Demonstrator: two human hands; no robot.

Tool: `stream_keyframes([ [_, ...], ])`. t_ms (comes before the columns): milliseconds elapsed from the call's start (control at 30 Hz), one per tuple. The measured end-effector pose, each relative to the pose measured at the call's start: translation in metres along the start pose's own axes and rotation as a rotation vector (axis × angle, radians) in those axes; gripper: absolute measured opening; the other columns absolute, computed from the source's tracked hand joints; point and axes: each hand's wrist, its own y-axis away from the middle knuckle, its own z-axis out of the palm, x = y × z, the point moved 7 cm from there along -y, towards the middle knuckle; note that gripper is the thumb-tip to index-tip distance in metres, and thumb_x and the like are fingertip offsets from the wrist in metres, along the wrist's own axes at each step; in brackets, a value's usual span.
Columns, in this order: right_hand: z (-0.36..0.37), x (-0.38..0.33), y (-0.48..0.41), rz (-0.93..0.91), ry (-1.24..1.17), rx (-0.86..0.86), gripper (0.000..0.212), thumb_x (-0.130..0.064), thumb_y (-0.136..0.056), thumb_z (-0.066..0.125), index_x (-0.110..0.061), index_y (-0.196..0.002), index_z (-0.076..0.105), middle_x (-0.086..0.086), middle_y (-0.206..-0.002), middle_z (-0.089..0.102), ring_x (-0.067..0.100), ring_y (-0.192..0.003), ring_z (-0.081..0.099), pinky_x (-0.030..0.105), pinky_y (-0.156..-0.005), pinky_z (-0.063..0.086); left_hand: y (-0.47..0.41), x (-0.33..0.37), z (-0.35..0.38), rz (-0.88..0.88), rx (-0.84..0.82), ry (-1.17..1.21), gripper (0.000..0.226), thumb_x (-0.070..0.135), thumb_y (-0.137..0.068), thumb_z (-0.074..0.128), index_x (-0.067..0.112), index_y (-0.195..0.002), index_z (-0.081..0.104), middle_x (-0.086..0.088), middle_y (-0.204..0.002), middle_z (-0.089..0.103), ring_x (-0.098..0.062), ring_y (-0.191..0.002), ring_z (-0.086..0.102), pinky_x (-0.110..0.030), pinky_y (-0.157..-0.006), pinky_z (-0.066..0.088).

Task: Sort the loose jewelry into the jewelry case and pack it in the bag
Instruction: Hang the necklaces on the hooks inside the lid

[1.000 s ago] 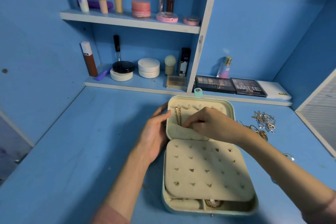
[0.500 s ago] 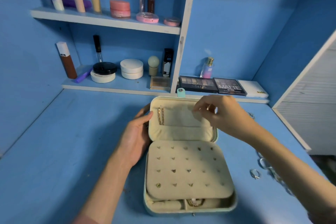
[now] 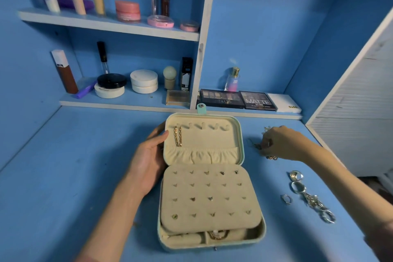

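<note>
The mint jewelry case (image 3: pixel 262 234) lies open in the middle of the blue table, its cream lid propped up. A gold chain (image 3: pixel 177 138) hangs from the leftmost hook in the lid. Several small studs sit in the cream earring panel (image 3: pixel 209 195). My left hand (image 3: pixel 148 159) holds the lid's left edge. My right hand (image 3: pixel 278 143) rests to the right of the case, fingers curled down onto a tangle of gold chains (image 3: pixel 256 144). Loose silver rings (image 3: pixel 296 175) and a silver chain (image 3: pixel 314 202) lie nearer me on the right. No bag is in view.
Behind the case, low shelves hold compacts (image 3: pixel 144 81), bottles, a perfume (image 3: pixel 232 80) and eyeshadow palettes (image 3: pixel 258 101). An upper shelf (image 3: pixel 106 24) carries tubes and pink jars. A white slatted panel (image 3: pixel 357 117) bounds the table on the right.
My right hand has left the lid's hooks and moved right, down onto the pile of gold chains. My left hand stayed on the lid. The camera view has shifted right.
</note>
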Motion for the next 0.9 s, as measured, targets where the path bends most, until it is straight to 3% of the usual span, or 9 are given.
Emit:
stream_keyframes([
  [133, 0.001, 0.001, -0.001, 0.017, 0.009, 0.050, 0.012, -0.026, -0.081, 0.060, -0.016, -0.081, 0.066, -0.006, -0.067, 0.063, 0.013, -0.063, 0.053, 0.021, -0.051, 0.036, 0.001, 0.001, 0.001, -0.001, 0.001, -0.010, 0.047, 0.017, -0.080, 0.052, 0.017, -0.127, 0.057, -0.003, -0.106, 0.072, -0.015, -0.088, 0.069, -0.028, -0.067, 0.053],
  [300, -0.003, 0.008, -0.002, 0.042, -0.022, 0.095, 0.016, -0.040, -0.083, 0.063, -0.024, -0.082, 0.062, -0.004, -0.081, 0.063, 0.016, -0.075, 0.055, 0.024, -0.056, 0.037, 0.001, 0.001, 0.001, 0.001, 0.007, -0.001, 0.048, 0.017, -0.079, 0.053, 0.016, -0.126, 0.057, -0.004, -0.104, 0.072, -0.016, -0.087, 0.069, -0.028, -0.064, 0.055],
  [433, 0.001, 0.005, -0.003, 0.044, -0.050, 0.079, 0.014, -0.031, -0.082, 0.062, -0.019, -0.084, 0.067, -0.001, -0.081, 0.067, 0.020, -0.078, 0.060, 0.026, -0.062, 0.043, 0.001, 0.001, 0.001, 0.001, 0.023, -0.004, 0.049, 0.018, -0.078, 0.053, 0.016, -0.127, 0.057, -0.005, -0.105, 0.072, -0.016, -0.088, 0.069, -0.032, -0.071, 0.051],
  [567, 0.000, 0.003, -0.004, 0.030, -0.091, 0.099, 0.010, -0.028, -0.081, 0.061, -0.019, -0.081, 0.067, -0.002, -0.080, 0.066, 0.018, -0.075, 0.060, 0.024, -0.056, 0.041, 0.002, 0.001, 0.001, -0.002, 0.020, -0.009, 0.043, 0.015, -0.085, 0.050, 0.016, -0.127, 0.057, -0.004, -0.104, 0.072, -0.016, -0.087, 0.069, -0.030, -0.068, 0.053],
  [733, -0.027, -0.001, 0.005, -0.039, -0.363, 0.177, 0.009, -0.013, -0.081, 0.061, -0.016, -0.073, 0.063, -0.001, -0.070, 0.063, 0.010, -0.058, 0.052, 0.020, -0.051, 0.040, 0.001, 0.001, 0.001, 0.005, 0.025, -0.015, 0.049, 0.018, -0.079, 0.053, 0.015, -0.128, 0.056, -0.005, -0.105, 0.072, -0.016, -0.088, 0.068, -0.032, -0.070, 0.051],
  [900, -0.066, -0.008, 0.020, -0.078, -0.731, 0.264, 0.016, -0.005, -0.082, 0.055, -0.006, -0.066, 0.059, 0.007, -0.063, 0.064, 0.011, -0.055, 0.054, 0.027, -0.057, 0.041, 0.001, 0.001, 0.000, -0.004, 0.032, -0.013, 0.045, 0.016, -0.084, 0.051, 0.016, -0.129, 0.056, -0.006, -0.108, 0.071, -0.017, -0.090, 0.068, -0.032, -0.070, 0.050],
])
